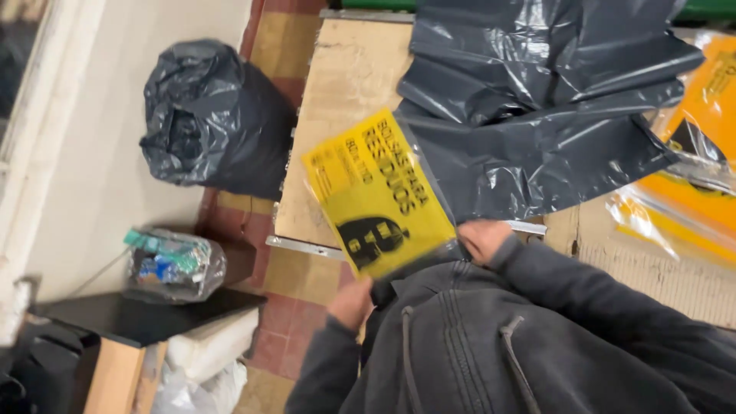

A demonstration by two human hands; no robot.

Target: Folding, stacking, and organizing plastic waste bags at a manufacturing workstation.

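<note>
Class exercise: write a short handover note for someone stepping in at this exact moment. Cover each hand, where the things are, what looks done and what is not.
Left hand: low, beside the bottom edge of the yellow bag pack; whether it grips is not clear.
Right hand: at the pack's lower right corner, where the dark grey bag comes out of it; fingers hidden.
The grey bag is spread, crumpled, over the wooden board. More yellow packs lie at right. A filled black sack stands on the tiled floor at left.
Done: one bag mostly drawn out. Left: its end is still at the pack.
</note>
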